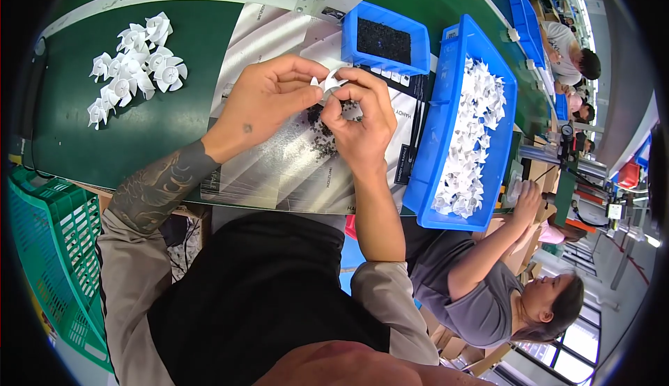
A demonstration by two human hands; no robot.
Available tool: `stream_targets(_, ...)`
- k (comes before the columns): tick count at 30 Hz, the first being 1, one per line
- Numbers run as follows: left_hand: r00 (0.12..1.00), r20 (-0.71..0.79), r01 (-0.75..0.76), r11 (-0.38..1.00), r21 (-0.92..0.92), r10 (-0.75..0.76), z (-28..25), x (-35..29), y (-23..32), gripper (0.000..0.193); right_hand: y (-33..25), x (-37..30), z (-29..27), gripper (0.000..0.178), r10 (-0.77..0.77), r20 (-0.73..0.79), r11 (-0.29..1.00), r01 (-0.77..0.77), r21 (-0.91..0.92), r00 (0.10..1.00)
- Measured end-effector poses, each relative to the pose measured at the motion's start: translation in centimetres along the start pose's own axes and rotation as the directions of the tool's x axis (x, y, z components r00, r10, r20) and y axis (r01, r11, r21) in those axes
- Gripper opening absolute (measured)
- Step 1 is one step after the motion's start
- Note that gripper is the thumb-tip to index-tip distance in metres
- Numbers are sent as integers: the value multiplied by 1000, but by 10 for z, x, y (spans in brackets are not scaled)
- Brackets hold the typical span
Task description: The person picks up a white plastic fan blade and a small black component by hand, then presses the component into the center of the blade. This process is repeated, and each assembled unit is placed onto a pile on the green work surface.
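Note:
Over a silvery printed sheet (265, 170) on the bench, both my hands pinch one small white fan impeller (330, 83). My left hand (268, 97) holds it from the left between thumb and fingers. From the other side, my right hand (362, 114) grips it with thumb and index finger, hiding part of its blades. Small black parts (323, 139) lie scattered on the sheet just under my hands. Whether a black part is in my right fingers cannot be seen.
A small blue bin (421, 55) of black parts stands beyond my hands. Right of them is a long blue bin (435, 149) full of white impellers. More white impellers (125, 76) lie on the green belt at left. A green crate (70, 260) is at lower left; a co-worker (481, 295) sits at right.

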State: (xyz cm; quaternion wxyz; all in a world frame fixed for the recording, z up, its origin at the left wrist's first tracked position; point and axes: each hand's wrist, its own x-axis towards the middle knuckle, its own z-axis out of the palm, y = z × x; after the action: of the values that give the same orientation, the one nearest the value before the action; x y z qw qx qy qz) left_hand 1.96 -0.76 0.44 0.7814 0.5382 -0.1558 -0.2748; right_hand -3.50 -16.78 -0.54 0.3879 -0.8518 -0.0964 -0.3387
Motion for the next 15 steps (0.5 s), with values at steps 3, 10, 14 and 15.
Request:
stream_targets(3, 1000, 0, -17, 1000, -10, 17, -1, 1, -2, 23, -1, 1, 0, 18, 5, 10, 1000, -5, -7, 1000)
stream_targets(10, 998, 19, -54, 998, 17, 54, 0, 0, 0, 22, 0, 0, 0, 20, -34, -9, 999, 34, 0, 999)
stream_targets(14, 996, 26, -87, 996, 30, 86, 1, 0, 1, 21, 1, -2, 3, 21, 75, -38, 989, -69, 129, 996)
stream_targets(15, 996, 24, -87, 996, 31, 86, 0, 0, 1, 21, 1, -2, 3, 21, 60, -47, 991, -54, 126, 997)
